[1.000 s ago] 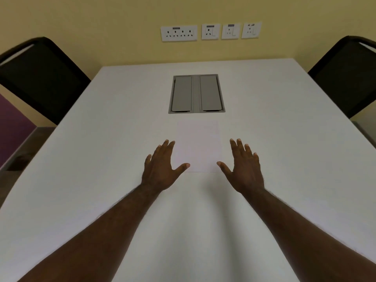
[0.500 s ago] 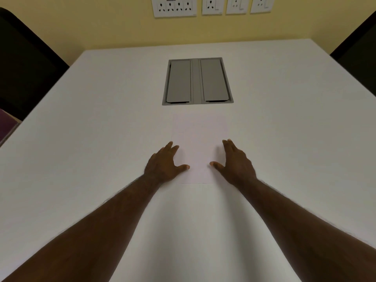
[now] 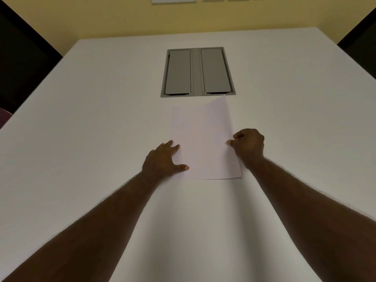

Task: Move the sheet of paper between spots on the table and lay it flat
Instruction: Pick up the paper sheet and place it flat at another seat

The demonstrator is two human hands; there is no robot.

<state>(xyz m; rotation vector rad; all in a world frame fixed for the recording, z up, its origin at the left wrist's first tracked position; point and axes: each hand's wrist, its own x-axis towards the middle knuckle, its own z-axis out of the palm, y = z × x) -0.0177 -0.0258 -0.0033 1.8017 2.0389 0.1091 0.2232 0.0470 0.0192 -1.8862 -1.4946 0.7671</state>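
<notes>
A white sheet of paper lies on the white table, just in front of the grey cable hatch. Its right edge is raised off the table, and its far right corner curls up near the hatch. My right hand pinches that right edge between thumb and curled fingers. My left hand rests with spread fingers on the sheet's near left edge, pressing it to the table.
A grey cable hatch with two lids is set into the table beyond the sheet. Dark chairs stand at the far left and far right. A yellow wall with sockets runs behind the table.
Both hands moved in from beside the sheet onto its edges. My right hand closed on the right edge and lifted it. The camera tilted down and closer.
</notes>
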